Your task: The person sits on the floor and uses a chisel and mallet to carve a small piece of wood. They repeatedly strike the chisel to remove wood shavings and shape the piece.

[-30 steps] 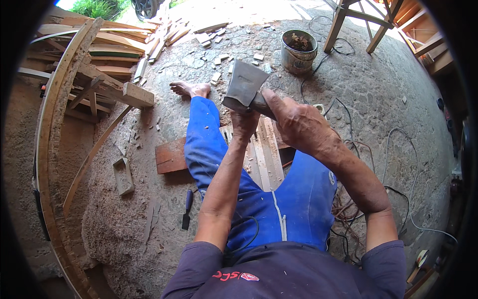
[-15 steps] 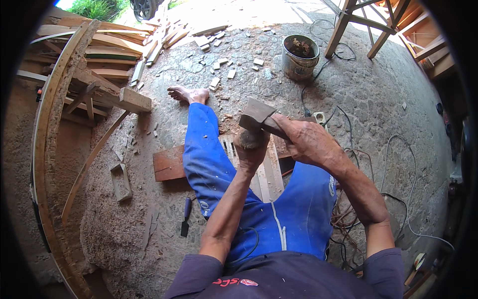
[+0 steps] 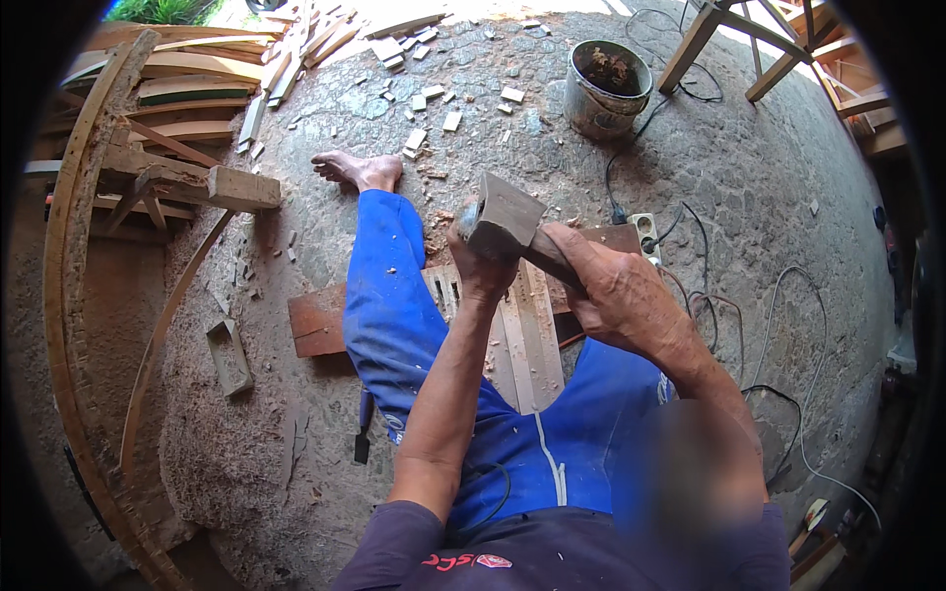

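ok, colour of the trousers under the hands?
Bright blue work trousers with a thin white side stripe, seen clearly in the head view, the only one here.

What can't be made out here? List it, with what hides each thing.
Head view only:
- Tool under the left hand: the fist and the mallet cover it, so its kind and tip are hidden.
- Mallet handle: wrapped by the right hand.
- Middle of the pale wooden board: hidden behind hands and forearms.
- Bucket contents: too small to tell.
- Person's right leg: blurred patch over it.
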Demonstrator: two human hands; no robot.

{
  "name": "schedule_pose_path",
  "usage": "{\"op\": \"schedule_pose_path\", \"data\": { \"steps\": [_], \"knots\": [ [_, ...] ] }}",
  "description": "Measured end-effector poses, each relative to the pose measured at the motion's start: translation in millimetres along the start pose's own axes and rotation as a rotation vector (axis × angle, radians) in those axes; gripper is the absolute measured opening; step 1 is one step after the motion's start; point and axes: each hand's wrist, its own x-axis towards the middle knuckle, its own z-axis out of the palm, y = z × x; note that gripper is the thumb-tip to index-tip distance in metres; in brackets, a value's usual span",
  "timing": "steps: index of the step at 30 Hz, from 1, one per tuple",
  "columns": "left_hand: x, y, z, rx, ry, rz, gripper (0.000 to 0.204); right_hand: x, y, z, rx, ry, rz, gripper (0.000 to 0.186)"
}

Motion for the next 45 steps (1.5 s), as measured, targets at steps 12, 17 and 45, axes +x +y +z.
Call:
{"op": "schedule_pose_path", "data": {
  "steps": [12,17,45],
  "knots": [
    [143,-57,6,0.300,0.137,-0.831,0.030,-101,50,35,0.299,0.067,0.636,0.059],
    [20,68,39,0.303,-0.145,0.144,0.030,-130,81,59,0.176,0.105,0.623,0.057],
    [23,112,20,0.316,-0.129,0.065,0.024,-126,95,70,0.210,0.131,0.514,0.055]
  ]
}}
